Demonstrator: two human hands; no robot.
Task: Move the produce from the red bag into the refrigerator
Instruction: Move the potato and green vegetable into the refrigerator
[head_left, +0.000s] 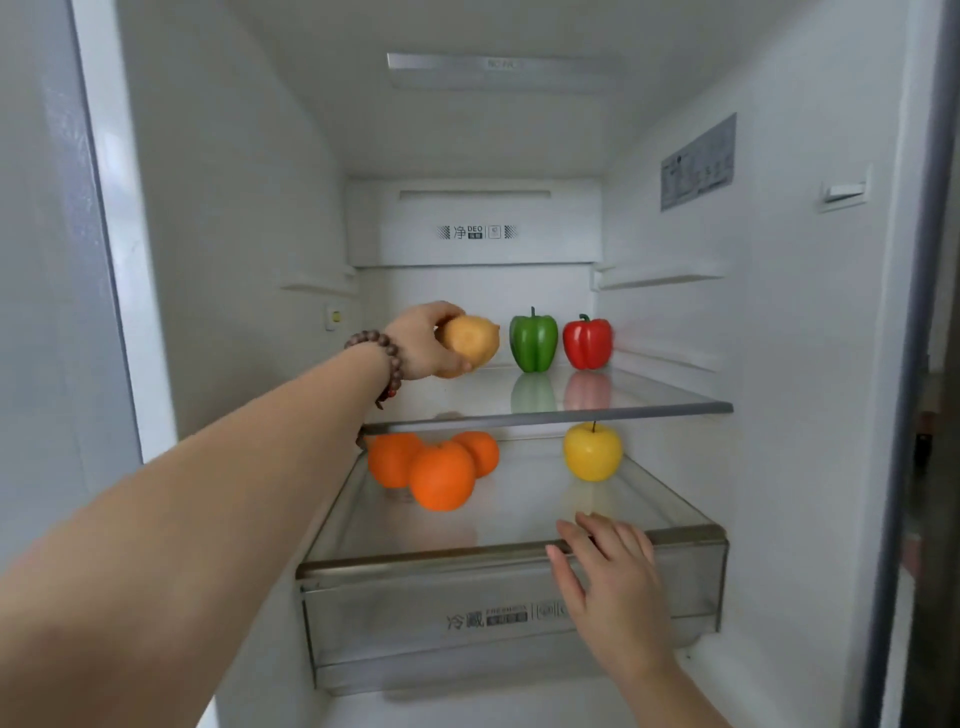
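My left hand (422, 340) reaches deep into the open refrigerator and grips a tan potato (474, 339) just above the upper glass shelf (649, 397). To its right on that shelf stand a green bell pepper (533, 340) and a red bell pepper (587, 343). On the lower shelf lie three oranges (440, 480) at the left and a yellow apple (592, 451) at the right. My right hand (602, 558) rests with straight fingers on the front rim of the lower shelf (415, 558). The red bag is out of view.
A clear crisper drawer (415, 634) sits under the lower shelf. The fridge's white side walls and a label (697, 163) on the right wall frame the space. A grey door edge (919, 364) runs down the right.
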